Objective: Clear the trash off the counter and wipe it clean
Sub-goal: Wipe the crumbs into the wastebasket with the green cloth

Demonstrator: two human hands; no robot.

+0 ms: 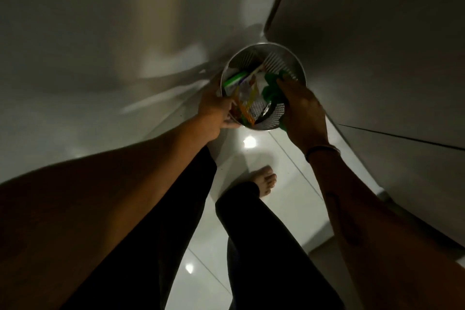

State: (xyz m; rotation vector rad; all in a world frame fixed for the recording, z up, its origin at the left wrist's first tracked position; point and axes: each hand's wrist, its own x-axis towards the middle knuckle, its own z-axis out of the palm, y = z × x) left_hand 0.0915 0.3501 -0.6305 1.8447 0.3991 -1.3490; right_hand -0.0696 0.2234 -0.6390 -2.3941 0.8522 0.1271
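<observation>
1. Nearest to my eyes are my own forearms, reaching down and forward from the lower corners of the view, with my dark trouser legs (pixel 264 246) between them and one bare foot (pixel 264 180) on the glossy white floor tiles (pixel 289 176).
2. The trash is where the arms meet: crumpled wrappers (pixel 245 88), green, white and orange, sit inside the round wire-mesh waste bin (pixel 289 63), which stands on the floor against the pale cabinet fronts (pixel 100 45).
3. My left hand (pixel 216 111) is at the bin's nine o'clock side, fingers curled closed over its rim to steady it.
4. My right hand (pixel 302 106) is at about four o'clock on the rim, fingers bunched around something green (pixel 273 93); whether it is a cloth or more wrapping I cannot tell in this dim, blurred view.
5. To do this step well, I judge I should keep the left grip firm so the light bin does not tip, and push the green bundle towards the twelve o'clock side, where there looks to be room.
6. I should let go only once everything sits below the rim, so nothing spills onto the tiles.
7. The counter itself is out of sight, so wiping is not yet begun.
</observation>
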